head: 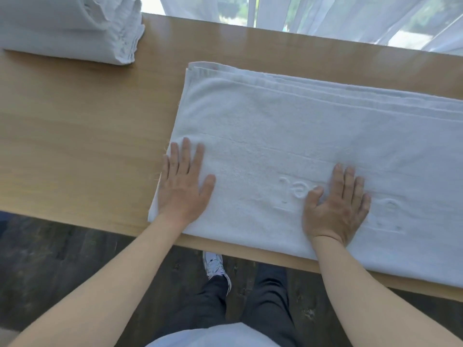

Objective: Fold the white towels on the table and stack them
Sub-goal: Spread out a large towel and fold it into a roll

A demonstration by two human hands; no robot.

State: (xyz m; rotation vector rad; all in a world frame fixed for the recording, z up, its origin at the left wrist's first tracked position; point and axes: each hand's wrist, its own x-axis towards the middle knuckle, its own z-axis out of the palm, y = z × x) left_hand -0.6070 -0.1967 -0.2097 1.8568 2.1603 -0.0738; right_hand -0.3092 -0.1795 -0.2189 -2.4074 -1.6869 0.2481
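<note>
Both grips spread flat: left hand (184,182), right hand (337,206) press folded towel (288,136) beneath palms.

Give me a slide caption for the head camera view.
Both hands, left and right, press flat on a folded towel beside a stack.

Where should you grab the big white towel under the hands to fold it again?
Probably at its short left edge, pinching the near corner and the far corner. The white towel lies flat with that edge fully on the table, beside the left hand, while its right end runs out of view. Come from the left and carry the edge over toward the right hand.
</note>
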